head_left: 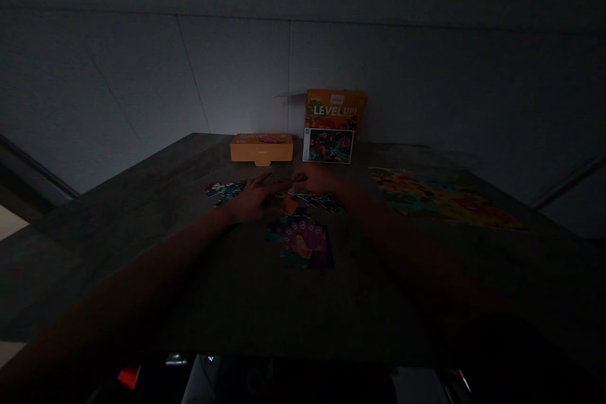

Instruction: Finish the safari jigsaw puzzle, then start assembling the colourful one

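Note:
Loose jigsaw puzzle pieces [222,189] lie scattered on the dark table, with more pieces [326,202] to the right under my wrist. My left hand [255,201] rests over them, its fingers spread and holding nothing that shows. Close beside it, my right hand [315,178] has its fingers curled together at the pieces; whatever is between the fingertips is too dark to make out. An orange piece [290,204] shows between the hands. Nearer to me lies a joined puzzle section [305,243] with a purple peacock-like bird.
An orange box [262,150] lies near the table's back edge. Right of it stands an orange "LEVEL UP!" puzzle box [336,113], with a picture card [330,146] on its front. A colourful assembled puzzle [440,197] lies flat to the right. The light is very dim.

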